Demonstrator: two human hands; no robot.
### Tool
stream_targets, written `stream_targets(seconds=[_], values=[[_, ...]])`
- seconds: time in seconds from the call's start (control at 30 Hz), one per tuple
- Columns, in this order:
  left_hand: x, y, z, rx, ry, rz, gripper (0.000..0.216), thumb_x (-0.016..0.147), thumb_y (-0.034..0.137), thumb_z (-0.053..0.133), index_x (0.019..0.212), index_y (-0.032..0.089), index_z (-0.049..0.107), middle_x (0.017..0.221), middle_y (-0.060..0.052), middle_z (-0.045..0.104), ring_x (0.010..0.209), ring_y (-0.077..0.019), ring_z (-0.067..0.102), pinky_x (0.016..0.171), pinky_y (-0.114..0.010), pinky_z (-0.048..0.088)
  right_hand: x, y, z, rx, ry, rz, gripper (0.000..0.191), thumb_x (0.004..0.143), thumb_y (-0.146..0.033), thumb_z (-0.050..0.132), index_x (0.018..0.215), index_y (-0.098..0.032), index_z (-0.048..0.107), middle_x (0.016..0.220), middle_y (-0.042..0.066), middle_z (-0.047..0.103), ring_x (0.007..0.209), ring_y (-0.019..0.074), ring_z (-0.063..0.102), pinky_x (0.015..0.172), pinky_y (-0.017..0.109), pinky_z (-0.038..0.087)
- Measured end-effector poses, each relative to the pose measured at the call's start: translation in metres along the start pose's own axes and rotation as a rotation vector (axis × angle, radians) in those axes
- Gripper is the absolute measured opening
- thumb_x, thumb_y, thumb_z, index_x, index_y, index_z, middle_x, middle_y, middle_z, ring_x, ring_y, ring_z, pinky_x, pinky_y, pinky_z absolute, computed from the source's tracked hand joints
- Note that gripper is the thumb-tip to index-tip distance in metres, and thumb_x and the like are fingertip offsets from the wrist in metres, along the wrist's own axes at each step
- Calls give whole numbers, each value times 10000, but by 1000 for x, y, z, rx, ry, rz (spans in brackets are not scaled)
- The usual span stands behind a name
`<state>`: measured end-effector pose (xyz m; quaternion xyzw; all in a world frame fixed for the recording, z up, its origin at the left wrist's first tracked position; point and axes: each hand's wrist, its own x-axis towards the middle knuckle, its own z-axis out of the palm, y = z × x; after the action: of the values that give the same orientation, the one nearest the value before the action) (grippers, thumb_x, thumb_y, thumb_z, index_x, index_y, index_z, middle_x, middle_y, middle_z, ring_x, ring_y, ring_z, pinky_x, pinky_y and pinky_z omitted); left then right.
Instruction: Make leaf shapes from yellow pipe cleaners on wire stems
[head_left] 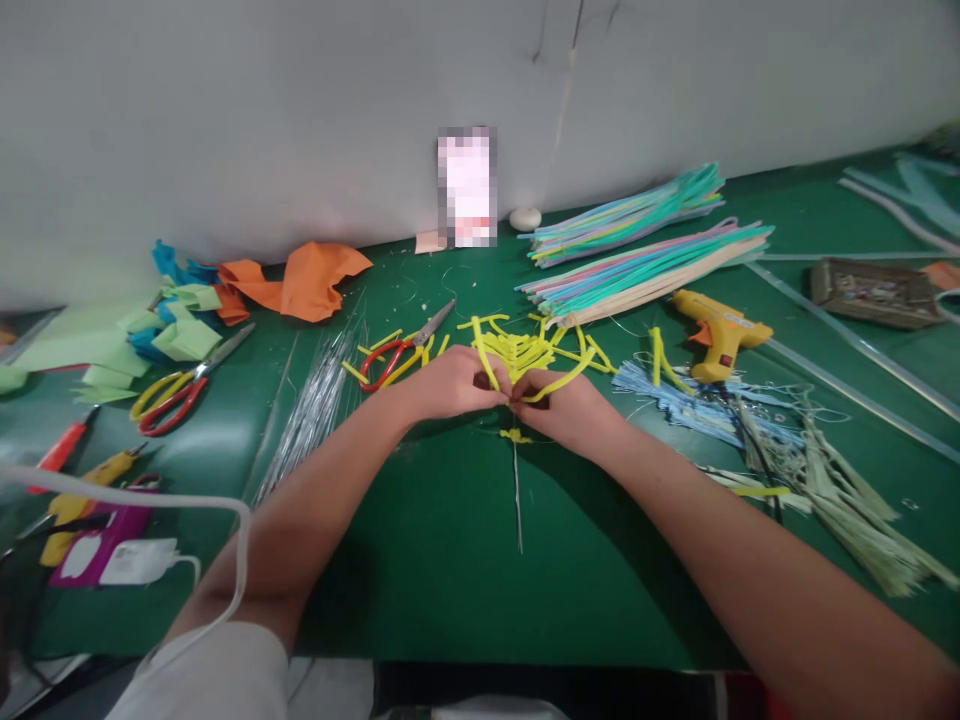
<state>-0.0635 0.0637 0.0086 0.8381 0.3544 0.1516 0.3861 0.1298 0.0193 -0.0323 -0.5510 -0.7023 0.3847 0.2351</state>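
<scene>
In the middle of the table, my left hand (466, 384) and my right hand (561, 408) meet, fingertips pinched together on a yellow pipe cleaner piece (525, 352). It fans out beyond my fingers in several rows of strips. One loose yellow end stands up beside my left fingers, and another bends out past my right hand. Below the fingertips a small yellow twist (516, 436) sits on a thin wire stem (517, 500) pointing toward me. My fingers hide the exact joint. Red-handled scissors (384, 364) lie just left of the piece among cut yellow bits.
Bundles of coloured pipe cleaners (645, 270) lie at the back right, near a yellow glue gun (721, 332). Silver wires (311, 410) and a second pair of scissors (176, 397) are on the left. A white cable (150, 497) crosses by my left forearm. A phone (466, 188) leans on the wall.
</scene>
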Motion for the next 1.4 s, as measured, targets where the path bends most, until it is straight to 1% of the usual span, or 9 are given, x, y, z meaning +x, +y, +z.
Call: stream_targets(seconds=[0.23,0.43,0.6,0.77,0.9,1.0,1.07,1.23,1.4], values=[[0,-15,-6,63,38,-64,61,706,194,680,696,225,732,748,-7,727,687,-155,645,634,-272,455,-1,6,0,9,43,-4,96,664,-167,597,737,-211,640,722,-2,673,614,130,559,568,244,409],[2,-16,-4,68,37,-166,25,694,218,692,679,206,708,695,-10,707,641,-151,629,579,-251,427,-1,1,0,-68,74,5,89,640,-159,590,705,-212,618,665,-13,641,582,127,522,539,241,381],[2,-14,-1,130,92,-79,54,692,173,644,669,203,682,690,-5,689,644,-145,607,609,-263,427,0,-2,0,-63,129,29,89,669,-150,566,711,-205,622,647,-1,646,565,132,537,535,243,387],[3,-13,5,237,35,-38,76,730,227,659,805,213,667,782,-3,687,726,-159,613,649,-272,432,3,-1,1,-74,103,79,118,727,-166,563,809,-198,642,687,24,672,565,150,575,540,260,400],[6,-16,13,410,79,167,111,773,267,662,865,206,660,921,-46,670,901,-212,607,768,-327,453,4,5,4,-48,116,56,100,757,-205,571,820,-199,649,660,21,661,539,153,574,526,265,401],[8,-19,17,391,99,281,63,787,229,643,839,196,656,1018,-73,653,989,-226,594,860,-362,459,4,9,5,-6,131,43,89,768,-248,588,809,-205,654,603,4,637,522,155,570,519,267,402],[9,-20,20,332,102,282,33,780,183,626,801,196,648,1033,-69,654,999,-218,596,881,-364,467,4,8,5,15,134,39,87,774,-271,594,794,-209,652,581,-1,627,514,157,570,516,269,404],[10,-18,25,235,168,204,84,719,110,617,711,194,617,980,-61,658,984,-215,602,895,-376,478,3,2,4,-15,173,53,86,783,-267,586,773,-209,649,560,-2,618,503,154,564,509,267,398],[11,-18,26,150,183,170,82,693,112,638,706,189,612,969,-61,633,966,-208,603,867,-368,493,1,-1,2,-59,181,19,81,765,-218,593,789,-207,670,704,34,701,604,166,615,557,269,429]])
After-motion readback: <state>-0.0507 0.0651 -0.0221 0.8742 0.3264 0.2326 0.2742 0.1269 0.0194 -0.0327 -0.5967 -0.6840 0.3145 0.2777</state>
